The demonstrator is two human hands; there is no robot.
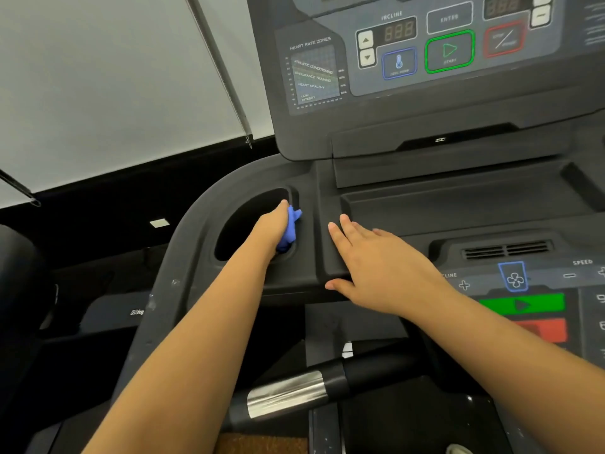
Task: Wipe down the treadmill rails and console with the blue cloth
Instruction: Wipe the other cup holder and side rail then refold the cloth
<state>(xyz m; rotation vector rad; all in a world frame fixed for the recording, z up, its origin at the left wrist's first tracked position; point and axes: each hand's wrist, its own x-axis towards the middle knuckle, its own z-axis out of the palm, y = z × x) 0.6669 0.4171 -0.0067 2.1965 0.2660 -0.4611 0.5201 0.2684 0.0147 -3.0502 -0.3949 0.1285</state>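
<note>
Cloth (289,229), blue and bunched, sits clenched in the left hand (273,226) inside the console's (327,178) cup well (239,224); right hand (376,267) lies flat beside it, fingers (340,235) released

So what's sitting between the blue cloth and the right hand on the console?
Nothing loose: the head view shows only bare dark console plastic between the blue cloth in the left hand and the flat right hand.

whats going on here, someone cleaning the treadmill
Yes. A person's left hand holds a bunched blue cloth against the inner edge of the cup holder on the treadmill's left side. The right hand rests flat and open on the ledge beside it. The console above is not being touched.
</note>
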